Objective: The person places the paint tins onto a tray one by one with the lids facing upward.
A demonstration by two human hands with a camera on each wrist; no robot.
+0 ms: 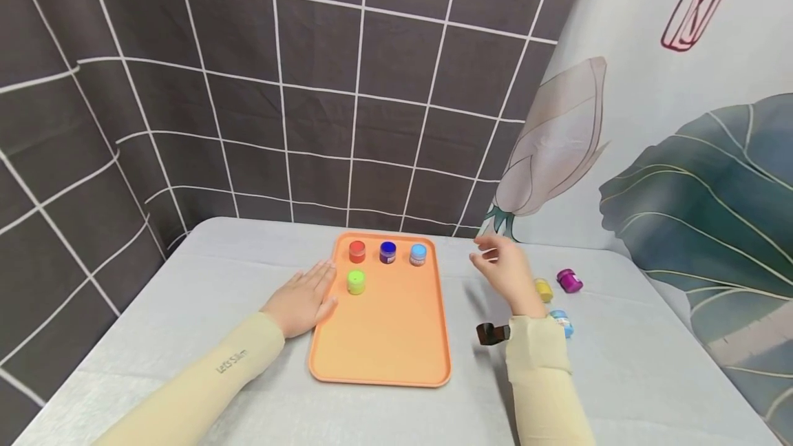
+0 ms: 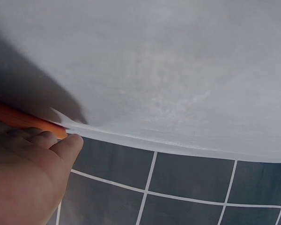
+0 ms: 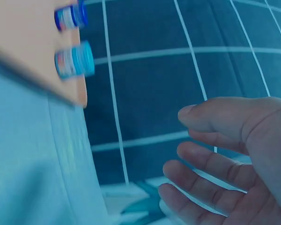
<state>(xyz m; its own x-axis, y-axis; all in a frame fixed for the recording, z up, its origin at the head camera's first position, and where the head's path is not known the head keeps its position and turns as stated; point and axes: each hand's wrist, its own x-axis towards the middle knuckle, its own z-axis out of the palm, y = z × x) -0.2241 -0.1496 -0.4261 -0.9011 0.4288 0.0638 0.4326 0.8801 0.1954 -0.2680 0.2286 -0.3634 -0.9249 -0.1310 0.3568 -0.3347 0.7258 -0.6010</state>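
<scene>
An orange tray (image 1: 384, 343) lies on the grey table. In its far row stand a red jar (image 1: 356, 251), a dark blue jar (image 1: 387, 252) and a light blue jar (image 1: 418, 255); a green jar (image 1: 356, 281) stands in front of the red one. My left hand (image 1: 305, 296) rests flat and open against the tray's left edge (image 2: 18, 119), close to the green jar. My right hand (image 1: 503, 268) hovers right of the tray with relaxed fingers (image 3: 210, 159), holding nothing. The right wrist view catches the light blue jar (image 3: 75, 59) and the dark blue jar (image 3: 71, 16).
Right of the tray, beyond my right hand, a yellow jar (image 1: 544, 289), a purple jar (image 1: 568, 280) and another light blue jar (image 1: 562, 322) sit on the table. A dark tiled backdrop stands behind; a flower-print cloth hangs at the right.
</scene>
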